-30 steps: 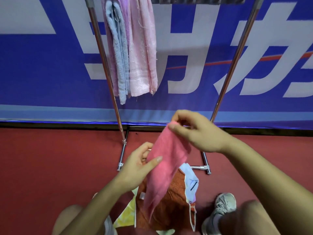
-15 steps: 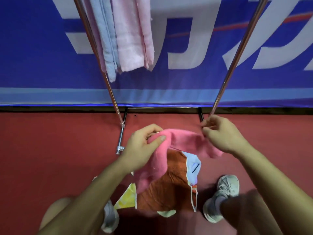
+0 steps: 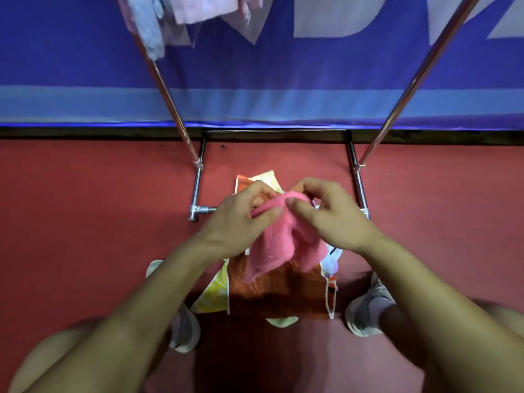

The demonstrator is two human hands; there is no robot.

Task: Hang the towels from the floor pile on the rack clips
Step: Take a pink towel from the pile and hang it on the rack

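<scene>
My left hand and my right hand are close together, thumbs almost meeting, and both grip the bunched top of the pink towel. The left fingers curl round it from 9 o'clock and the right fingers pinch it from 3 o'clock. From that grip the towel hangs toward 6 o'clock in 2 loose lobes. It is in front of the floor pile, and I cannot tell whether its lower edge touches the pile. Under it, at 6 o'clock from my hands, lies the orange towel, with a yellow cloth beside it at 7 o'clock and a pale blue cloth at 4 o'clock. Another yellow and orange corner of the pile shows at 12 o'clock, just beyond my left fingers. My 2 shoes stand either side of the pile, the left shoe at 7 o'clock and the right shoe at 5 o'clock, both on the red floor. The rack has its base tubes at 10 and 2 o'clock, and its 2 slanted uprights climb toward 11 and 1 o'clock. At the top edge near 11 o'clock hang blurred pale pink towels and a grey-blue towel. Behind the rack at 12 o'clock stretches a blue banner with white shapes.
</scene>
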